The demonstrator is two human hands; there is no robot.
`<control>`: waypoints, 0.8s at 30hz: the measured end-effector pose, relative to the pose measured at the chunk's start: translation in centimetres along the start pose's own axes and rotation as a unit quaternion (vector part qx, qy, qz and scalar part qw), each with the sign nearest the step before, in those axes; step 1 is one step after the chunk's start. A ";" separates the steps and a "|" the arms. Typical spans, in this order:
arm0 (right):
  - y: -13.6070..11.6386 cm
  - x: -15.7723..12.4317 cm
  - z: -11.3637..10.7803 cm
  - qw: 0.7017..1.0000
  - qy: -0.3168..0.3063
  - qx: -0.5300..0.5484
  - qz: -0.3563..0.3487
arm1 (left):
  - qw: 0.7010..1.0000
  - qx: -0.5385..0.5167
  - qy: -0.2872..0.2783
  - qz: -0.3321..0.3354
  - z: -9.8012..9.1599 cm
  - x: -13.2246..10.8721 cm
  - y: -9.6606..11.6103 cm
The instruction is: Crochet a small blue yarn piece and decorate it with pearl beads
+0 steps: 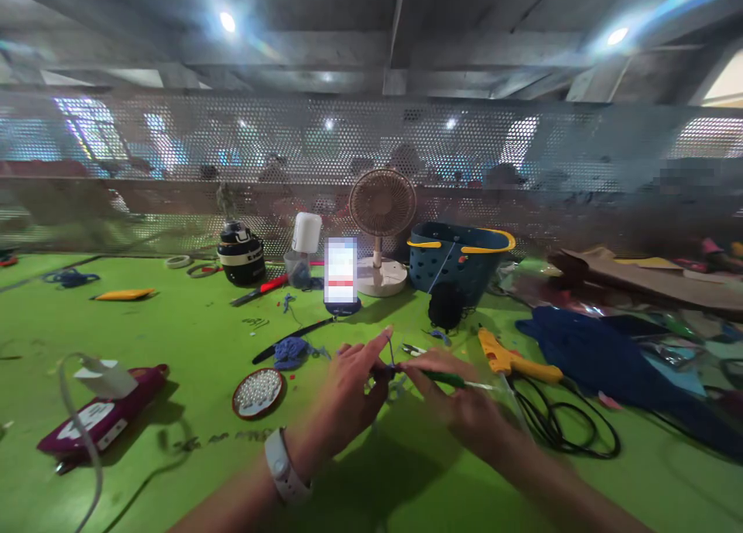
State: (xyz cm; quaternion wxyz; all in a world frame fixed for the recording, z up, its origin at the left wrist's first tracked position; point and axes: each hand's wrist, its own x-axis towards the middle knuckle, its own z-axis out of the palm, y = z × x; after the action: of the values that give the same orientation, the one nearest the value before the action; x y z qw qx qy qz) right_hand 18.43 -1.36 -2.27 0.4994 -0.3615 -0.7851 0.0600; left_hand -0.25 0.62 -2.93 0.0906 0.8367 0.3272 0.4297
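Observation:
My left hand (351, 390) is closed in a pinch on a strand of blue yarn (392, 357), the forefinger raised with the strand over it. A white band sits on that wrist. My right hand (458, 398) grips a green-handled crochet hook (446, 378), its tip meeting the yarn between both hands. Both hands hover just above the green table (191, 324), near its front middle. A small blue crocheted piece (290, 351) lies to the left, beyond my left hand.
A round dish of white beads (258, 392), a yellow glue gun (511, 360) with black cord, a black yarn ball (446, 306), a blue basket (456, 258), a small fan (381, 231), a standing phone (340, 274), a maroon pouch (101, 417), blue cloth (604, 355).

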 end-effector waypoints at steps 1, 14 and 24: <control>0.1 0.0 0.1 0.999 0.005 0.024 0.042 | 1.000 0.005 -0.007 -0.005 0.0 0.0 0.1; 0.7 -0.6 1.5 0.994 0.052 0.079 0.056 | 0.997 0.007 -0.043 -0.062 -0.2 0.1 0.5; 0.9 -0.9 1.2 0.975 0.010 -0.144 -0.169 | 0.961 -0.186 0.027 -0.203 0.1 0.5 1.7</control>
State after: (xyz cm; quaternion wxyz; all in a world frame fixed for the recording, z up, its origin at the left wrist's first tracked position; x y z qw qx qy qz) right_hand 18.10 -0.98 -3.89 0.4525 -0.2922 -0.8304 -0.1426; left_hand 0.83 -0.36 -1.97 0.3208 0.7093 0.4065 0.4783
